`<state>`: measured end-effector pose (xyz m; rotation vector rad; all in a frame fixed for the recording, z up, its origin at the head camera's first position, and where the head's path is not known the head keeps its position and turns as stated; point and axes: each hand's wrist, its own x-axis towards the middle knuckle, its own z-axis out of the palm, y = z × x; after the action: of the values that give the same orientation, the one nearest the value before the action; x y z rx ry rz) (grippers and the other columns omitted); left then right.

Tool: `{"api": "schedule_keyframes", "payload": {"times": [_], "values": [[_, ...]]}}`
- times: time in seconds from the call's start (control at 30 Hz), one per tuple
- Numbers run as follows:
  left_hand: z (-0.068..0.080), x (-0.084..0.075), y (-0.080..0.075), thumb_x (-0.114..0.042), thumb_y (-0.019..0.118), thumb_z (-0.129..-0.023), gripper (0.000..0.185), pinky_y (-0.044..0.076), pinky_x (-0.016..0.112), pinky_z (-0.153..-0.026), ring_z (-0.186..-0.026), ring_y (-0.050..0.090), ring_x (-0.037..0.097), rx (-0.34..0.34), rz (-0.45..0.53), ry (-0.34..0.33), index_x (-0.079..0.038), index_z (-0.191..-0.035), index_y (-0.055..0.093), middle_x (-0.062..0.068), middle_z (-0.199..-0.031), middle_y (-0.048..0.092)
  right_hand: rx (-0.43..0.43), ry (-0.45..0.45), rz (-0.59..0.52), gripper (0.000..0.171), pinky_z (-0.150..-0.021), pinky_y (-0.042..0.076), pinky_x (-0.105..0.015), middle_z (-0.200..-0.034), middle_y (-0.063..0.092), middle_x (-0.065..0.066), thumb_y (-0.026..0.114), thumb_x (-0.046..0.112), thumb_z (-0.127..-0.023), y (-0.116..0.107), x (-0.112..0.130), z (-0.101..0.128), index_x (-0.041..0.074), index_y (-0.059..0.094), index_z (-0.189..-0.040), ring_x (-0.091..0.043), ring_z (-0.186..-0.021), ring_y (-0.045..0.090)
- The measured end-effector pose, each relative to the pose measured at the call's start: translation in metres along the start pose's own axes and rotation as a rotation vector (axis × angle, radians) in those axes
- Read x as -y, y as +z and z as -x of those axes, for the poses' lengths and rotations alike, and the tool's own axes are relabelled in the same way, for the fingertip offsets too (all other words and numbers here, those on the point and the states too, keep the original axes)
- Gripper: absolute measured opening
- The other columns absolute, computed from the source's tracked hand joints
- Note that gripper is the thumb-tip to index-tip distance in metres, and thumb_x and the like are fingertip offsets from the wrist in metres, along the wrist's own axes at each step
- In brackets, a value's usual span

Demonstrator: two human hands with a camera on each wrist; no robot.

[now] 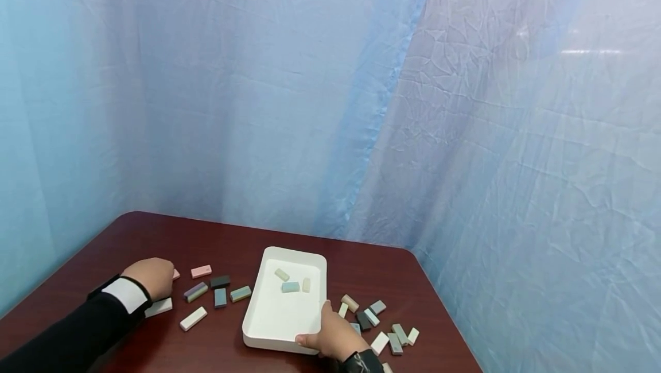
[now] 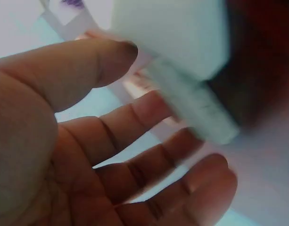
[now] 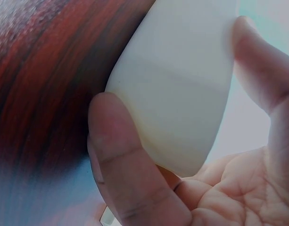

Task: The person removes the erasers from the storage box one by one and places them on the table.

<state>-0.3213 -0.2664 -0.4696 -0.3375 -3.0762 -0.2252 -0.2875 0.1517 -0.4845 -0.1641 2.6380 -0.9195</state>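
Observation:
A white tray (image 1: 291,321) lies in the middle of the table. My right hand (image 1: 335,335) grips its near right corner; in the right wrist view, the thumb is on one side of the tray wall (image 3: 182,80) and curled fingers are on the other. Inside the tray are a blue-green block (image 1: 291,287) and two pale blocks. My left hand (image 1: 150,275) is at the table's left, among small blocks. Its thumb and fingers stand apart in the left wrist view, with a blurred pale greenish block (image 2: 196,103) at the fingertips; whether they touch is unclear.
Left of the tray lie several loose blocks, among them a pink block (image 1: 201,271), a dark block (image 1: 220,282) and a white block (image 1: 193,319). More blocks, including a grey-green block (image 1: 400,334), are scattered right of the tray. Blue curtains (image 1: 289,103) hang behind the table.

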Motion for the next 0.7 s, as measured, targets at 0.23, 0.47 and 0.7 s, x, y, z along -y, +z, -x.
{"api": "schedule_keyframes", "payload": {"times": [0.23,0.47,0.7], "values": [[-0.006,-0.039,-0.006,-0.016,0.068,-0.084,0.016,0.04,0.032,-0.047,-0.047,0.048,0.014,-0.093,0.002,0.0,-0.014,-0.068,0.063,0.001,-0.058,0.054,0.004,0.014,0.002,0.117,-0.06,0.045,-0.041,-0.1,0.062,-0.018,0.077,0.053,-0.072,0.0,-0.001,0.0,-0.006,0.012,-0.149,-0.023,-0.062,0.059],[-0.025,-0.08,-0.002,-0.021,0.069,-0.083,0.014,0.041,0.031,-0.049,-0.049,0.049,0.014,-0.089,-0.024,0.077,-0.01,-0.076,0.066,0.001,-0.062,0.054,0.004,0.006,0.006,0.117,-0.059,0.045,-0.04,-0.094,0.061,-0.015,0.077,0.052,-0.072,-0.001,-0.001,-0.001,-0.006,0.01,-0.15,-0.023,-0.06,0.06],[-0.057,-0.123,0.006,-0.03,0.068,-0.087,0.01,0.044,0.028,-0.061,-0.065,0.05,0.007,-0.052,0.025,0.355,-0.022,-0.081,0.065,-0.007,-0.076,0.057,0.005,0.011,0.003,0.117,-0.059,0.046,-0.039,-0.102,0.062,-0.018,0.077,0.054,-0.071,-0.002,0.001,-0.001,-0.006,0.013,-0.149,-0.022,-0.062,0.06]]}}
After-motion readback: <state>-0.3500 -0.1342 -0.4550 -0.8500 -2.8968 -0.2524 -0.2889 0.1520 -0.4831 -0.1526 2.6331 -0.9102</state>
